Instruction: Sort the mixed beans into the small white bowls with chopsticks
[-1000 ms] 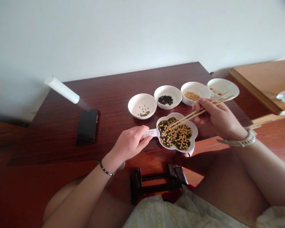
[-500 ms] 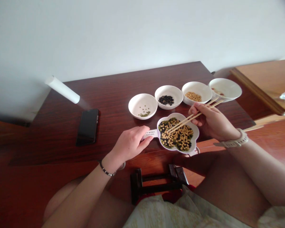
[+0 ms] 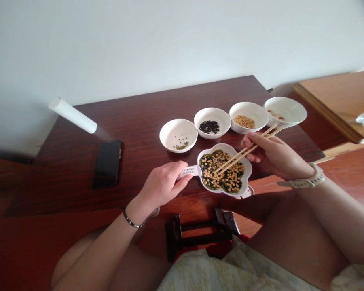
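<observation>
Dish [image 3: 248, 171] of mixed beans [image 3: 221, 184], with chopsticks [image 3: 241, 154]

Nearest, lower centre: pale patterned cloth [image 3: 212, 273] over the lap; a dark wooden frame [image 3: 200, 241] just above it.

Left hand [image 3: 165, 184], centre of frame: banded at the wrist, fingers closed around the dish's labelled handle.

Dish, right of centre: white, scalloped, at the table's near edge; holds yellow, black and green beans.

Right hand [image 3: 273, 155], right of frame: watch [image 3: 311, 178] at wrist; fingers clamped on the chopsticks, tips among the beans. Cannot tell whether a bean is pinched.

Phone [image 3: 107, 163], left: black, flat on the dark table [image 3: 139, 121].

Beyond the dish, four white bowls in a close row, left to right: green-bean bowl [image 3: 169, 133]; black-bean bowl [image 3: 221, 116]; yellow-bean bowl [image 3: 259, 115]; last bowl [image 3: 294, 110], contents too small to identify.

White tube [image 3: 74, 116], upper left.

Pale wall [image 3: 170, 44], top.
</observation>
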{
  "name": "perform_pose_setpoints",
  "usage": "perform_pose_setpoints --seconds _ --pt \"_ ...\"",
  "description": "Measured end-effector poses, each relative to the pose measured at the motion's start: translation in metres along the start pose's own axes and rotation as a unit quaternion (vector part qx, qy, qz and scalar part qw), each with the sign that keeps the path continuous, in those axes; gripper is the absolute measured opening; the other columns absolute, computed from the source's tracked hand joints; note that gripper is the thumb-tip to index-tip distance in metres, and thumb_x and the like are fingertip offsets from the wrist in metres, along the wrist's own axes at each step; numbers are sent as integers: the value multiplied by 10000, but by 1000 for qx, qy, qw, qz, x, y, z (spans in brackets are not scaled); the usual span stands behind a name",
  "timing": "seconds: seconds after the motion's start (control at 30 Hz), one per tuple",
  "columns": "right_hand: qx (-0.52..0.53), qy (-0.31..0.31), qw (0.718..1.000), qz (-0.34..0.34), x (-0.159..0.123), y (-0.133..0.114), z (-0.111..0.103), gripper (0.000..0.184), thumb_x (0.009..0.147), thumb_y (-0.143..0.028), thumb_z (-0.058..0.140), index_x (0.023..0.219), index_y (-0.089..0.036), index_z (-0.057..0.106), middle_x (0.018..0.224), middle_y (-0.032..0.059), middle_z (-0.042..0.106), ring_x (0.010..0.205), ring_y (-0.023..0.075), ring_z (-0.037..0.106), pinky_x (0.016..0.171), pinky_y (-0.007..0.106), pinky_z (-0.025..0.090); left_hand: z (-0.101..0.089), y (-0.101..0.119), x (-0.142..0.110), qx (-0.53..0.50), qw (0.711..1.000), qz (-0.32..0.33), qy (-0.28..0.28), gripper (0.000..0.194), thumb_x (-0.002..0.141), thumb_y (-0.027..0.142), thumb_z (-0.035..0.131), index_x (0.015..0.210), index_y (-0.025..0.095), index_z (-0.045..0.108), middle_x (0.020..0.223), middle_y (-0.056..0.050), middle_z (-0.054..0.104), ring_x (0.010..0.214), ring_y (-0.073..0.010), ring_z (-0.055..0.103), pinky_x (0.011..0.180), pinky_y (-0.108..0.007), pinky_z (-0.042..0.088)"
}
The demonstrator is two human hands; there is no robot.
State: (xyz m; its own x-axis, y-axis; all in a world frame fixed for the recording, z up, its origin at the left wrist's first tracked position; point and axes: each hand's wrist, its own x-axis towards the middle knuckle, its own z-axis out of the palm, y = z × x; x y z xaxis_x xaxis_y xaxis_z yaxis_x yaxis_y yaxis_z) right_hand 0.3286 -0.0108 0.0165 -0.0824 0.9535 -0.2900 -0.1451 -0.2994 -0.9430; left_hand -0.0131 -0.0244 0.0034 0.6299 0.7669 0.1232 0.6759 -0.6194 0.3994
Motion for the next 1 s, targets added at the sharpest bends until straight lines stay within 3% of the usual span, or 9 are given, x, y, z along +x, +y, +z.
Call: perform_pose_setpoints --seconds 0.17,0.67,1.0 --pt "9 -13 1000 3 1 -1 -2 343 996 -465 664 808 -182 622 824 18 541 585 90 457 489 208 428 0 0 0 -2 1000 1 3 248 1093 409 457 1096 206 599 896 -23 679 764 -170 625 685 -298 421" --pt "-8 -111 991 72 1 -5 -10 405 1043 -427 582 733 -166 583 626 -16 419 503 84 307 451 218 291 0 -1 0 -2 1000 7 3 238 1090 395 458 1104 204 600 884 -27 679 755 -169 631 670 -291 423" --pt "41 -95 992 67 1 -5 -7 335 1047 -357 574 768 -171 573 652 -17 430 496 79 286 428 194 302 0 0 0 -2 1000 -1 -3 250 1092 408 458 1116 202 598 904 -23 679 761 -172 622 689 -304 427"
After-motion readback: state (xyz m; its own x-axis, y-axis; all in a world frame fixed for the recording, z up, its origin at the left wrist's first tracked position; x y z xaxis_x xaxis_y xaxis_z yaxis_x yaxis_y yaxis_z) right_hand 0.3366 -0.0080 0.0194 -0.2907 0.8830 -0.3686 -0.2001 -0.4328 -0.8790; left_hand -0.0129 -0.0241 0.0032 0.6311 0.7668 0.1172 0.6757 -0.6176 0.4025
